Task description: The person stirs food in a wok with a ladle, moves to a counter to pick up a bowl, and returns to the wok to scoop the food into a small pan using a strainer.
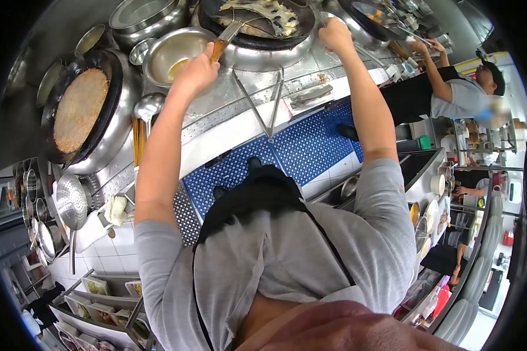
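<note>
The dark wok (pixel 301 36) at the top holds the food (pixel 269 16), pale, dark-edged pieces spread inside it; work on them looks under way rather than finished (how cooked they are, I cannot tell), and none shows lifted out; the metal bowl (pixel 158 57) beside it has a little yellowish liquid at the bottom; the left hand (pixel 198 73) is closed around a wooden-handled tool (pixel 219 49), its metal end over the wok; the right hand (pixel 335 36) is curled shut near the rim, its grip unclear.
</note>
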A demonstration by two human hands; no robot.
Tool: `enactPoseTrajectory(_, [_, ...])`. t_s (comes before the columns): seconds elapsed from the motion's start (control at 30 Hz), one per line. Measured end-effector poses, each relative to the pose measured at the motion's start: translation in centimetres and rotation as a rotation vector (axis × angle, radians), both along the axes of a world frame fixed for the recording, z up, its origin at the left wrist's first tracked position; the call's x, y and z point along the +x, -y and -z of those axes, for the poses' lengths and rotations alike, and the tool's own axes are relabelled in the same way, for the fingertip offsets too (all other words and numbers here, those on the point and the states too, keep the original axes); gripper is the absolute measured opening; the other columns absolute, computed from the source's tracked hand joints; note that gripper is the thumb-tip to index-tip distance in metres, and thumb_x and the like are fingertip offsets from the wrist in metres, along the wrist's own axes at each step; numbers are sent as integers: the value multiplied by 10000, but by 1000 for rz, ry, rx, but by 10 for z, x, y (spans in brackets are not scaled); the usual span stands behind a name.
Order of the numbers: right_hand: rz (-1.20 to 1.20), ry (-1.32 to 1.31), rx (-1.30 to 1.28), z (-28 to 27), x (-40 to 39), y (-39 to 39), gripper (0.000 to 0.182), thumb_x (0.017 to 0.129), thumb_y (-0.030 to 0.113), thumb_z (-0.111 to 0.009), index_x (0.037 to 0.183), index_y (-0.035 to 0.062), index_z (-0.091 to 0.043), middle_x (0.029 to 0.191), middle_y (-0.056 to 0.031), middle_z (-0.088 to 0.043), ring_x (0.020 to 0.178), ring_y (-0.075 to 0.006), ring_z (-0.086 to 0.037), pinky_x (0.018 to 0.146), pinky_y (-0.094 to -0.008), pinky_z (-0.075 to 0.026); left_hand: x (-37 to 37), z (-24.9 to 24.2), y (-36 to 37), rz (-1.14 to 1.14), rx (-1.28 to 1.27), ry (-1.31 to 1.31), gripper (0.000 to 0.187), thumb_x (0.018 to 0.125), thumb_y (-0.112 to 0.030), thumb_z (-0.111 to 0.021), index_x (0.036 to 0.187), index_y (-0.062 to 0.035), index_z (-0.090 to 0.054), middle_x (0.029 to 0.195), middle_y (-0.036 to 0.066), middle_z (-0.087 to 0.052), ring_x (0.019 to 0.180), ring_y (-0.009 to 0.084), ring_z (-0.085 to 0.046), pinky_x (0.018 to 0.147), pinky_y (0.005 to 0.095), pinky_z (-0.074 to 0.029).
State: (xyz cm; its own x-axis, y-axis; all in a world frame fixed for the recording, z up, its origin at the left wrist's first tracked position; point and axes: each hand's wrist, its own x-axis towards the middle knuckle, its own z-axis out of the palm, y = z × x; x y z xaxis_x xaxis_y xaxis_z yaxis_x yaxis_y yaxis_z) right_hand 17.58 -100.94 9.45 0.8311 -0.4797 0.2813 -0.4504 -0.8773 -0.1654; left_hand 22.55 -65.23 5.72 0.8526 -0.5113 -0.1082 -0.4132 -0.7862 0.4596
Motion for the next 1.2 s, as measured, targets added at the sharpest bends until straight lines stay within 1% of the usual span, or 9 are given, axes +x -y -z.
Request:
enactPoseTrajectory(0.17, [22,-99,233,-2,-3,28,236,784,142,-544,831,-43,-684,647,-180,-663,610,-328,-672,621,-408,-548,13,-8,-8,-9,29,22,597,914,-307,-513,1477,-202,-345,1187,251,-612,1143,433,-554,1015,479,-417])
enactPoseTrajectory(0.3, [145,-3,1016,25,-5,83,329,865,3,-474,1177,28,-577,622,-54,-588,398,-110,-459,315,-279,-317,12,-29,-10,-37,44,-47,601,903,-307,-519,1473,-212,-355,1179,241,-619,1137,434,-556,1025,472,-413])
enactPoseTrajectory(0.4, [124,-182,1210,34,1,110,474,892,2,-485,1357,51,-409,679,-68,-591,416,-68,-433,329,-220,-308,11,-25,-4,-37,39,-1,596,910,-314,-551,1470,-241,-358,1109,280,-626,1067,430,-594,962,482,-439])
enactPoseTrajectory(0.5, [42,-87,1527,69,23,114,517,907,2,-487,1405,56,-359,700,-55,-587,445,-54,-426,333,-193,-293,3,-24,-1,-43,9,-5,593,916,-304,-547,1473,-248,-350,1154,270,-611,1095,422,-581,974,472,-435])
enactPoseTrajectory(0.67, [-125,86,1475,69,38,95,507,921,20,-510,1411,-4,-379,676,-34,-578,450,-57,-422,353,-202,-274,-9,-2,4,-55,-25,56,613,909,-283,-529,1477,-155,-338,1040,291,-640,1009,419,-621,923,487,-463])
enactPoseTrajectory(0.73, [-179,135,1291,57,31,86,445,904,25,-527,1346,-16,-483,612,-25,-567,388,-71,-399,354,-229,-281,-8,19,5,-5,-42,48,618,917,-288,-521,1480,-143,-309,1063,281,-640,1009,424,-623,906,509,-472])
enactPoseTrajectory(0.9, [-221,97,971,-2,13,25,492,904,34,-515,1389,-1,-449,611,-32,-584,389,-79,-425,332,-224,-296,-29,22,11,-92,-108,-57,616,940,-284,-502,1486,-106,-280,1074,266,-643,1026,426,-617,924,504,-477])
enactPoseTrajectory(1.1, [-269,93,512,-10,12,14,463,887,85,-573,1347,48,-532,604,-20,-599,430,-55,-470,369,-237,-325,-31,33,21,-57,-136,-56,612,948,-295,-480,1497,-143,-256,1039,274,-650,976,439,-630,901,517,-486])
enactPoseTrajectory(1.2, [-161,151,719,-24,-3,-6,476,871,57,-532,1346,32,-524,594,-48,-591,419,-98,-487,365,-264,-361,-33,24,20,-69,-81,15,626,933,-298,-502,1496,-146,-276,1053,285,-645,989,444,-628,925,516,-473])
